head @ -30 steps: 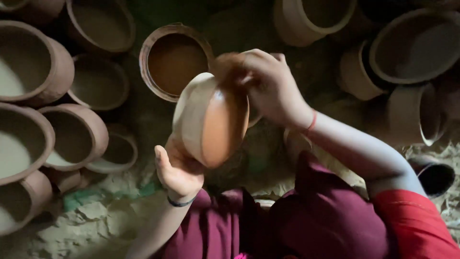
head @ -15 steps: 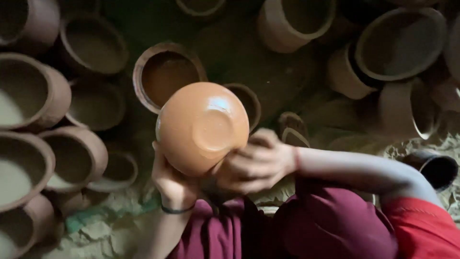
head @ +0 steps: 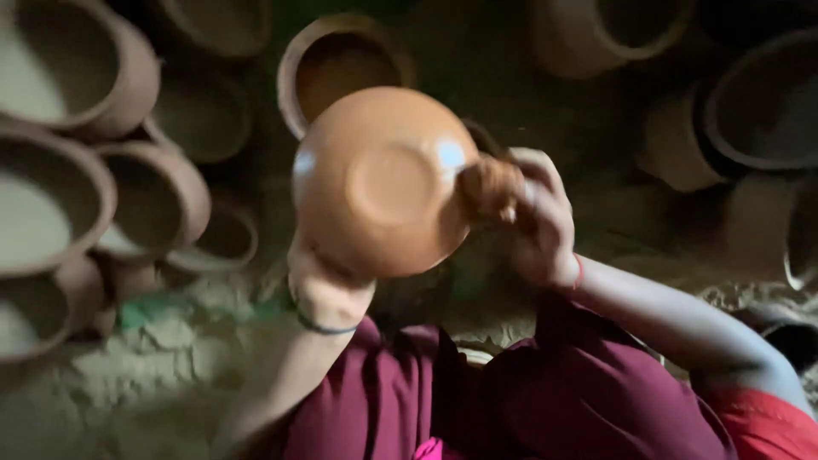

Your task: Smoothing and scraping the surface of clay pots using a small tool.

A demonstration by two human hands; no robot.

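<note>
So the person's got an orange clay bowl (head: 381,181) held up in front of them, turned so its round underside faces the camera; you can see the flat base ring in the middle and a couple of shiny spots on it. Left hand (head: 328,285) is under the bowl's lower left edge, wrapped up behind it, so it's clearly carrying the bowl, though the fingers are mostly hidden behind the clay and I can't tell how tightly they curl; there's a thin dark band (head: 324,327) on that wrist. Right hand (head: 535,223) is at the bowl's right edge, fingers bunched closed around a small brownish lump (head: 492,187) that's pressed against the rim; could be a rag or a wad of clay, it's too blurry to say; a thin red thread (head: 580,273) sits on that wrist.

All around on the ground are loads of unfired-looking pots (head: 128,200), open mouths up, stacked close together; one with a lighter rim (head: 341,64) sits right behind the bowl. Dusty floor (head: 145,375) at lower left, and the person's maroon clothing (head: 477,400) fills the bottom.
</note>
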